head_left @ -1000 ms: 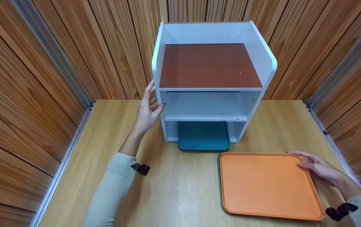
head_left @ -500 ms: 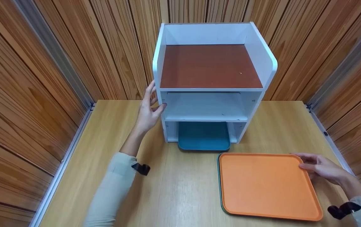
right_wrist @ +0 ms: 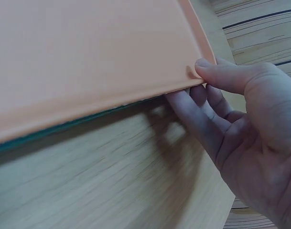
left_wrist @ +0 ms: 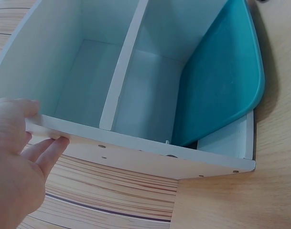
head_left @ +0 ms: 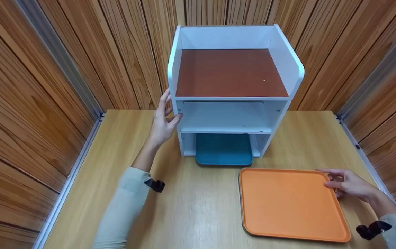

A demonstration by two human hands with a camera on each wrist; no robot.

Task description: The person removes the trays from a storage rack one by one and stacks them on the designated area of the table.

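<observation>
A white shelf unit (head_left: 229,117) with a reddish-brown top board stands toward the back. My left hand (head_left: 163,124) grips its left side panel, thumb on the front edge and fingers around the outside. In the bottom compartment a teal tray (head_left: 224,150) pokes out past the front. My right hand (head_left: 350,185) pinches the back right corner of an orange tray (head_left: 291,204). In the right wrist view the thumb lies on its rim and the fingers are beneath. A green tray (right_wrist: 49,133) lies right under the orange one, mostly hidden by it.
The wooden table (head_left: 191,214) reaches back to a wood-panelled wall (head_left: 128,52). More panels rise on the left and right, with metal strips along the table's sides. The shelf's middle compartment (head_left: 224,116) is above the teal tray.
The orange tray has shifted slightly left over the green one, so less of the green edge shows. My right hand still holds its corner. The left hand and shelf have stayed put.
</observation>
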